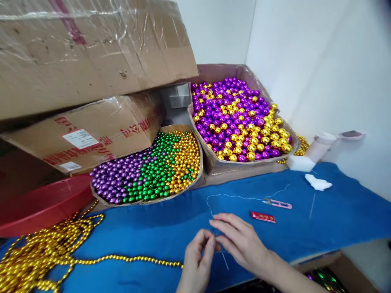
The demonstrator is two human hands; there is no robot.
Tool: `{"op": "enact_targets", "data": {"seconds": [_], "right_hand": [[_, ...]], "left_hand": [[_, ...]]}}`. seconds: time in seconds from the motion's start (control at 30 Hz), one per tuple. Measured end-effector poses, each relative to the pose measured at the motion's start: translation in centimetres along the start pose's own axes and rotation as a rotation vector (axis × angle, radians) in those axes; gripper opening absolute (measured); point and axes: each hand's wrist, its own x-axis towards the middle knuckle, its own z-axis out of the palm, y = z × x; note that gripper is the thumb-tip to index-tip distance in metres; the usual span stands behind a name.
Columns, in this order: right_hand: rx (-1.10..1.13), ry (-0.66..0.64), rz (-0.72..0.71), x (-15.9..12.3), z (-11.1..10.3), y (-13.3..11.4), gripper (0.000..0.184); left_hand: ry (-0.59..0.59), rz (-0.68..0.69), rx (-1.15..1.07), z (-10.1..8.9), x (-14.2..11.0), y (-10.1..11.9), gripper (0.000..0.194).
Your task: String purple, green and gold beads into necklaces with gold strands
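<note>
Close together above the blue cloth, my left hand [198, 258] and my right hand [241, 242] meet at the fingertips. My left thumb and index finger pinch a thin white thread [235, 196], which curves from the cloth up to my fingers. The right thumb and index finger close on the same spot, its other fingers stretched out. A thin straight pale piece pokes out below the fingertips; needle or thread, I cannot tell. A gold bead string [131, 258] runs along the cloth and disappears behind my left hand.
Pink thread snips [277, 203] and a red packet [263, 217] lie right of my hands. Boxes hold purple, green and gold beads [159, 171] and larger purple and gold balls [238, 118]. Gold strings [39, 256] pile up beside a red basin [45, 201]. Cardboard boxes [91, 49] overhang the left.
</note>
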Motion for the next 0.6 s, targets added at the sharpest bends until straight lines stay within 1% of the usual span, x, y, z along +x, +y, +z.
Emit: {"op": "enact_targets", "data": {"seconds": [0.07,0.13,0.2,0.27,0.33,0.43,0.5,0.57,0.6], "right_hand": [[0.009,-0.068,-0.038,0.9,-0.2,0.0,0.028],[0.018,-0.107,-0.029,1.5,0.2,-0.2,0.022],[0.010,-0.145,-0.016,1.7,0.7,-0.2,0.022],[0.008,-0.181,-0.002,1.9,0.9,0.0,0.026],[0.028,-0.204,0.036,2.0,0.6,0.4,0.029],[0.113,-0.230,0.154,2.0,-0.6,1.0,0.030],[0.228,-0.315,0.231,1.5,-0.9,1.3,0.030],[0.367,-0.435,0.273,0.9,-0.4,1.3,0.030],[0.436,-0.470,0.288,0.6,0.1,1.2,0.031]], "left_hand": [[-0.037,-0.023,-0.039,-0.1,0.1,-0.2,0.026],[-0.048,-0.083,-0.112,-0.2,0.2,-0.4,0.028],[-0.036,-0.144,-0.183,-0.3,0.2,-0.4,0.028],[-0.025,-0.187,-0.205,-0.7,0.3,-0.1,0.029],[-0.028,-0.189,-0.116,-1.4,0.5,0.4,0.030],[-0.008,-0.085,0.169,-3.0,0.8,1.1,0.028],[0.025,-0.015,0.310,-4.0,1.0,1.0,0.025],[0.060,0.008,0.343,-4.5,1.1,0.5,0.024],[0.080,0.010,0.326,-4.6,1.1,0.1,0.024]]}}
